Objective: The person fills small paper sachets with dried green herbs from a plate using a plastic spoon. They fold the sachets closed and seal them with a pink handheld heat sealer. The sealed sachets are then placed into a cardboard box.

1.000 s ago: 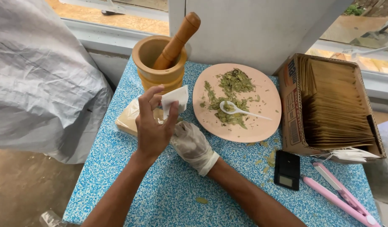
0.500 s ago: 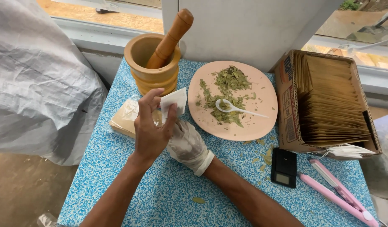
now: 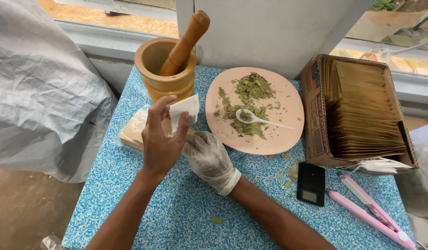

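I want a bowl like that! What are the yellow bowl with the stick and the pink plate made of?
The tan mortar bowl and its brown pestle stick look like smooth turned wood, matte with ringed grooves. The round pink plate looks like plastic or glazed ceramic, with an even colour and slight sheen; I cannot tell which.

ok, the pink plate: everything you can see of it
The pink plate is round, flat and matte, maybe plastic or ceramic. It lies on the blue speckled table between the wooden mortar and the cardboard box. Crushed green leaves are scattered over its left and middle, and a small white spoon lies on them. Neither hand touches it.
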